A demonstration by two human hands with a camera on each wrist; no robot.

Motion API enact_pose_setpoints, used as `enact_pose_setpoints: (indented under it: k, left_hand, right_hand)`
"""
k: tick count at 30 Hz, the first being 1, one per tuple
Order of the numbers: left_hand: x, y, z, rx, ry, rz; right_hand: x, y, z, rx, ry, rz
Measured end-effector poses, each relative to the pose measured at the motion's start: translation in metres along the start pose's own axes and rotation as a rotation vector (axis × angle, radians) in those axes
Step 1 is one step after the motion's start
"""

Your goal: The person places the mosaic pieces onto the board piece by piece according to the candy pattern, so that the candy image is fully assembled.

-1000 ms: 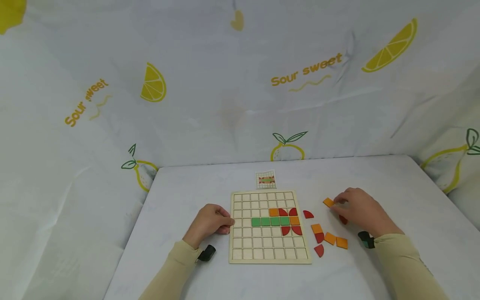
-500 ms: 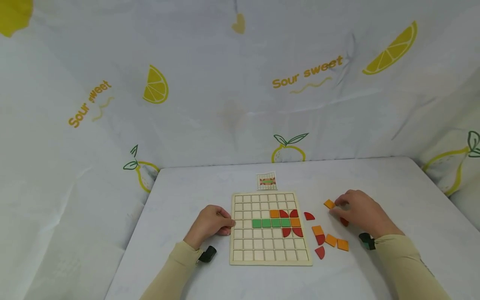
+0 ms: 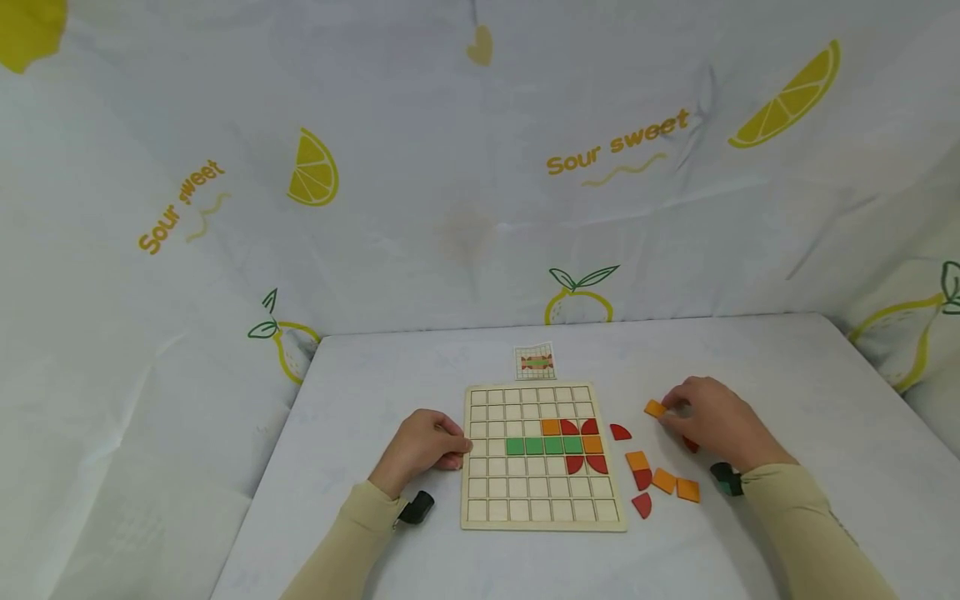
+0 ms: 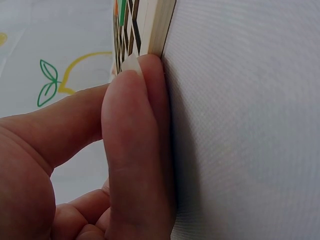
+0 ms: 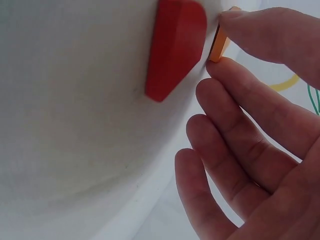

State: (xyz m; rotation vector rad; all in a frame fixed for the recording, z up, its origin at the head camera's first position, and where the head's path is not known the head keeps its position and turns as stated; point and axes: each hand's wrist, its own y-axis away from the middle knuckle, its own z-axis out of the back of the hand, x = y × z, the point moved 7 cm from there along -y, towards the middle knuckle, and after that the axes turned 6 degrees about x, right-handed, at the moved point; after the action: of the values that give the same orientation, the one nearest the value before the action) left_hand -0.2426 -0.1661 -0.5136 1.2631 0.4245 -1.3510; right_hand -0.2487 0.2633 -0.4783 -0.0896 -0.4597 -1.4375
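Observation:
My left hand (image 3: pixel 422 443) pinches the left edge of a wooden grid board (image 3: pixel 498 508); in the left wrist view, thumb and forefinger (image 4: pixel 131 110) meet at the board's edge (image 4: pixel 155 30). Green square tiles (image 3: pixel 543 447) form a row in the board, with orange and red tiles around its right end. Right of the board, my right hand (image 3: pixel 716 421) pinches an orange square tile (image 3: pixel 654 408) between thumb and forefinger, at its edges in the right wrist view (image 5: pixel 218 45). A red quarter-round tile (image 5: pixel 175 47) lies beneath that hand, mostly hidden in the head view.
Loose red quarter-round tiles (image 3: pixel 620 432) and orange squares (image 3: pixel 687 490) lie between the board and my right forearm. Behind the board rests a small pattern card (image 3: pixel 535 362). A white cloth with lemon prints hangs behind the table (image 3: pixel 390 367).
My right hand and the orange tile have shifted very slightly left over the last half second. My left hand keeps its hold on the board, and the board's tiles are the same.

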Motion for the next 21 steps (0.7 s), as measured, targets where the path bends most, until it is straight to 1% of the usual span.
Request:
enact_pose_setpoints:
  k: [5, 9, 15, 21]
  left_hand:
    - [0.0, 0.0, 0.0, -0.005, -0.001, 0.004]
    - [-0.001, 0.001, 0.0, -0.008, -0.007, 0.008]
    - [0.0, 0.001, 0.0, -0.007, -0.004, 0.008]
    - [0.0, 0.0, 0.0, -0.005, -0.002, 0.008]
  right_hand:
    - [0.005, 0.002, -0.004, 0.004, -0.043, 0.001]
    - [0.019, 0.006, -0.007, -0.007, -0.058, 0.033]
    - [0.053, 0.012, -0.016, 0.013, -0.073, 0.091]
    - [0.095, 0.017, -0.024, -0.01, -0.019, 0.208]
